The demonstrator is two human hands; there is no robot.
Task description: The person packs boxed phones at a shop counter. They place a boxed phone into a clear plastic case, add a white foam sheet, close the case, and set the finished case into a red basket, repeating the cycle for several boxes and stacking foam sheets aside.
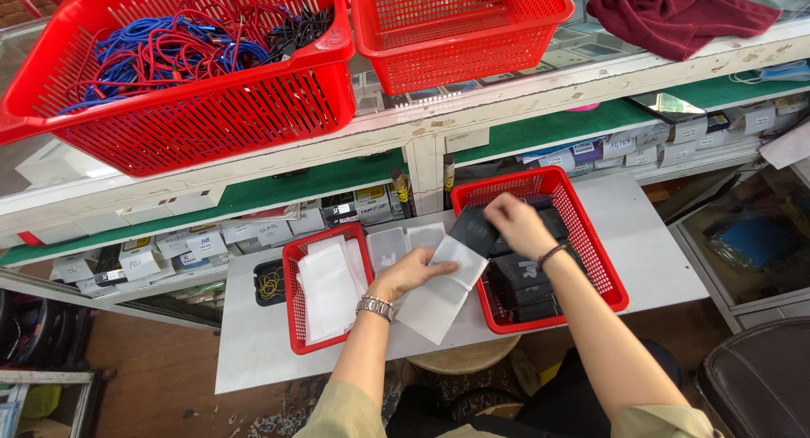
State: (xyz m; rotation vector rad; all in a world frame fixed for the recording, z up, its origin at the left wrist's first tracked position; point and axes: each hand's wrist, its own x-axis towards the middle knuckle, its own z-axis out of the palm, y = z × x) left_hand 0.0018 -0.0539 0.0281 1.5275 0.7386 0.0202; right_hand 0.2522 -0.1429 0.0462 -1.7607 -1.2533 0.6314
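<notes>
Left hand [411,273]: wristwatch on wrist, fingers pinching clear plastic sleeve [442,290] over grey board [253,354]. Right hand [519,224]: clasping black box [474,231] at sleeve mouth, above red basket [591,235] of black boxes. Small red basket [293,320], left of hands: stacked sleeves.

Left hand [411,273] pinching — right hand [519,225] curled.

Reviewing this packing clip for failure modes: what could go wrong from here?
1. The left hand pinches a floppy clear sleeve by one edge; it may buckle or slip.
2. The right hand grips a dark flat item over the right red basket; it could drop onto the black boxes.
3. That basket sits close to the board's front edge; a nudge might tip it.
</notes>
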